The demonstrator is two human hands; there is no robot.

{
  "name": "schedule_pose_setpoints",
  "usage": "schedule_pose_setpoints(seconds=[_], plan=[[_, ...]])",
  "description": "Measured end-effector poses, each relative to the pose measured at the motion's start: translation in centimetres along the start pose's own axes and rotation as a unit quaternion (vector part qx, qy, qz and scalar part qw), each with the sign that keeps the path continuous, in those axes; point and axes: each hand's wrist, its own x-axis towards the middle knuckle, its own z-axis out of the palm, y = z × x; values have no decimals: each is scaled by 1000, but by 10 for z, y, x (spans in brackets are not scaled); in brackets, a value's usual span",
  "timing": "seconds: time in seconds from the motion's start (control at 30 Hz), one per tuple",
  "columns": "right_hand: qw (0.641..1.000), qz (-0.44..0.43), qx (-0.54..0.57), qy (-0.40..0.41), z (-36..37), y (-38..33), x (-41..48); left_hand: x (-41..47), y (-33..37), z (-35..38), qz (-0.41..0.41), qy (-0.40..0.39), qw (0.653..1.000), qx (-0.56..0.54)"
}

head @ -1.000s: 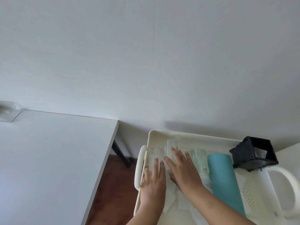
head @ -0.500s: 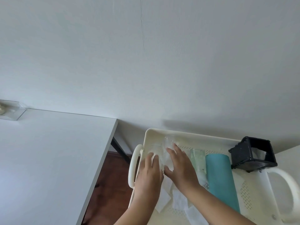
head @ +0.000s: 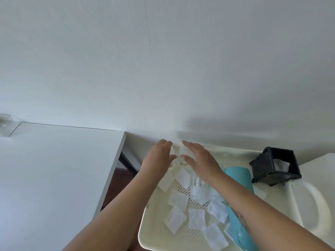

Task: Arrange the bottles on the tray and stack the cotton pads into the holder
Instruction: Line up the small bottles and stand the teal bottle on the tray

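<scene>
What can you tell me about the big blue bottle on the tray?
The blue bottle is a smooth turquoise cylinder, plastic by the look of it, lying on its side on the cream perforated tray. It runs from near the black holder toward the camera. The right forearm crosses over its middle, hiding part of it. White cotton pads lie beside it, some touching its near end. Its cap is not visible.

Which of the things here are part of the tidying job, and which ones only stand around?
Part of the job:
- cream tray
- scattered cotton pads
- black holder, tipped on its side
- teal bottle, lying down
- clear bottle, lying down
- left hand and right hand, around a pale object too blurred to identify

Just lying about:
- white table
- clear item at its far corner
</scene>
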Motion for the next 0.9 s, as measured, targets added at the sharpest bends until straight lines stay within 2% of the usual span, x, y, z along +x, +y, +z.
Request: schedule_pose_setpoints(seconds=[0.17,0.3,0.67,0.9], plan=[[996,21,-19,-80,-6,6,2,12,-11,-17,23,-112,993,5],[998,32,-26,-54,-6,6,3,18,-24,-24,39,-147,988,17],[999,49,-18,12,13,1,2,27,-35,-22,80,-107,991,-17],[998,48,-16,27,19,1,-1,24,-36,-19,80,-74,993,-35]])
